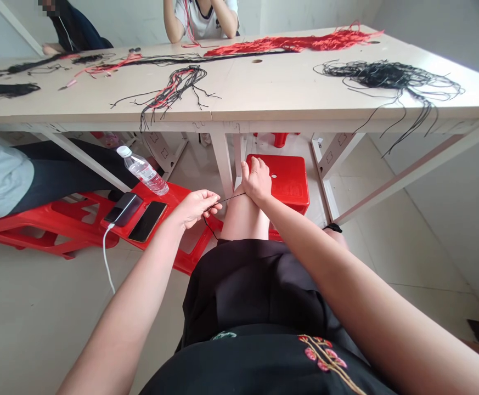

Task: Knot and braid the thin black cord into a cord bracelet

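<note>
thin blk cord (233,197), pinched by L hand (198,207), straight to R hand (258,179), end dangling

A black cord (233,197), a red plastic stool (282,181), and a black skirt (255,296) embroidered with pink flowers (323,354).

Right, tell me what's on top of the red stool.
A water bottle lying on its side, and two phones, one with a white cable, the other beside it. The stool's top beneath them is covered.

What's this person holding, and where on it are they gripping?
A thin black cord, pinched near its middle by the left hand; its other end runs under the right hand, resting on the leg.
</note>
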